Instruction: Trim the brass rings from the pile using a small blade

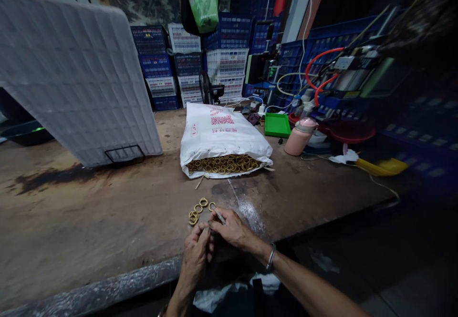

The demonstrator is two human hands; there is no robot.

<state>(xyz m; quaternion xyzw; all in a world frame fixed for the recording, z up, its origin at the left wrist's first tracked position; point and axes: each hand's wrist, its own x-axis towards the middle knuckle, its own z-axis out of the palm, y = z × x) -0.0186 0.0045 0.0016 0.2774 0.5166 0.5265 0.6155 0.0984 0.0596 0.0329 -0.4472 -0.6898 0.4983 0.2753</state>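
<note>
My left hand [196, 248] is closed in a pinch near the table's front edge; what its fingertips hold is hidden. Touching or almost touching it, my right hand [231, 229] is closed around a slim metal tool [221, 218], of which only a short silvery part shows. Just beyond the fingers, several brass-coloured rings [193, 218] lie on the table, some overlapping. A single ring [212, 206] lies right by my right fingertips. Farther back, a white woven sack [225, 138] lies on its side, its mouth facing me and full of the same kind of rings [225, 164].
A large pale ribbed panel [78, 78] stands at the left on the brown table [107, 226]. To the right are a pink bottle [300, 136], a green tray [277, 125], a red dish [350, 131] and a machine with orange hoses [352, 76]. Stacked crates [227, 62] line the back.
</note>
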